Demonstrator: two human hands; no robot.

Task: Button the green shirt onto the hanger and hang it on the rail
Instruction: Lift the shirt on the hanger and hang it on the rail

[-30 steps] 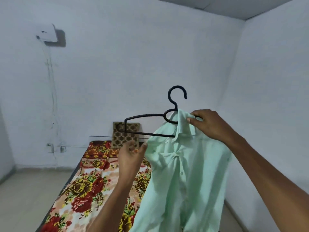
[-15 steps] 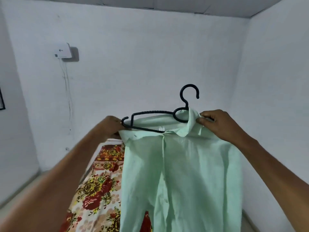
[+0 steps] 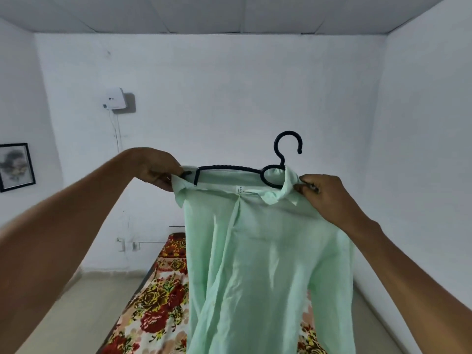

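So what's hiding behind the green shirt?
Behind the green shirt you can see a bed with a flowery cover sticking out both sides. The middle of the bed is covered up. The right half of the black hanger is hidden inside the shirt too.

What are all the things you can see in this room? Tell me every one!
shirt: one, pale green, draped on the hanger, held up in the middle
hanger: one, black, inside the shirt's shoulders, hook sticking up
bed cover: one, red and yellow flowers, low down behind the shirt
wall box: one, white, on the far wall, wires hanging below it
picture: one, black frame, on the left wall
sockets: a few, white, low on the far wall
left hand: one, grips the shirt's left shoulder at the hanger's end
right hand: one, pinches the collar on the right
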